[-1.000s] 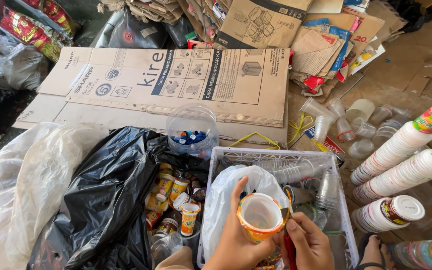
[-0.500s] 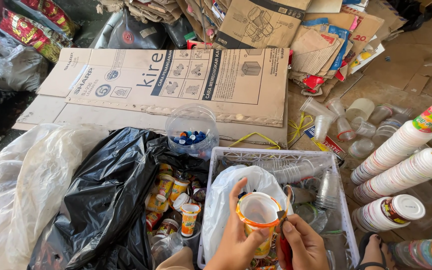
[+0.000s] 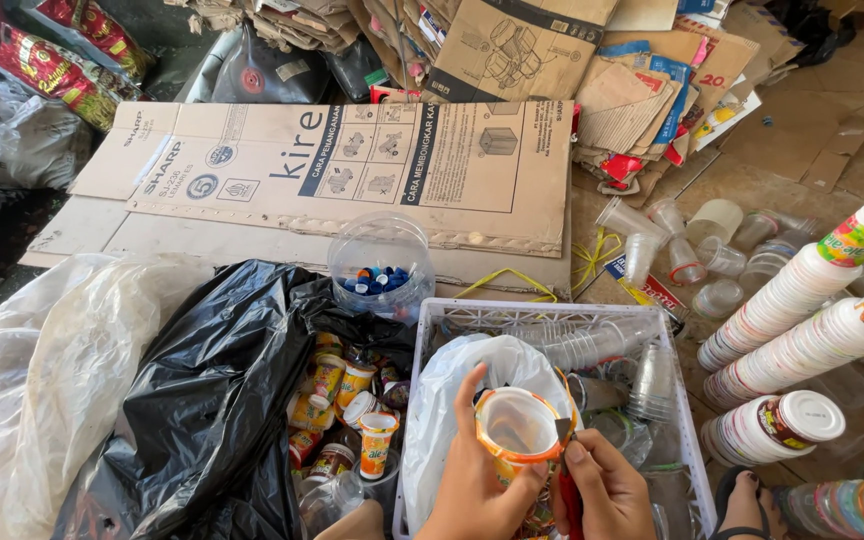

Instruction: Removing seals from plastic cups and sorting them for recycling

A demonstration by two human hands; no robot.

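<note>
Since the earlier frames the cup (image 3: pixel 518 432) has come a little lower and closer to the person, and the right hand (image 3: pixel 607 490) has moved up against its rim; the other things stay where they were.

The left hand (image 3: pixel 477 480) grasps this orange and white plastic cup from the side, thumb up along its wall, with the open mouth turned toward the head. The right hand is clenched around a small red-handled tool (image 3: pixel 567 495), and its tip touches the rim of the cup on the right side.

Just under and behind both hands stands a white plastic crate (image 3: pixel 697 470) with clear cups inside and a white plastic bag (image 3: pixel 447 400) hanging over its left part. Left of the left hand, a black plastic bag (image 3: pixel 212 400) lies open with many small coloured cups (image 3: pixel 352 400) in it, and further left lies a large whitish bag (image 3: pixel 42 400). Beyond the hands, a clear round container (image 3: pixel 382 262) holds blue bottle caps.

Right of the right hand lie long stacks of white cups (image 3: pixel 802 320) on their sides, and a sandalled foot (image 3: pixel 747 500) shows near the lower one. Loose clear cups (image 3: pixel 692 245) are scattered further away.

The ground is covered with flattened cardboard (image 3: pixel 352 170), and more torn cardboard (image 3: pixel 592 70) is piled at the far side on a brown floor (image 3: pixel 832 120).
</note>
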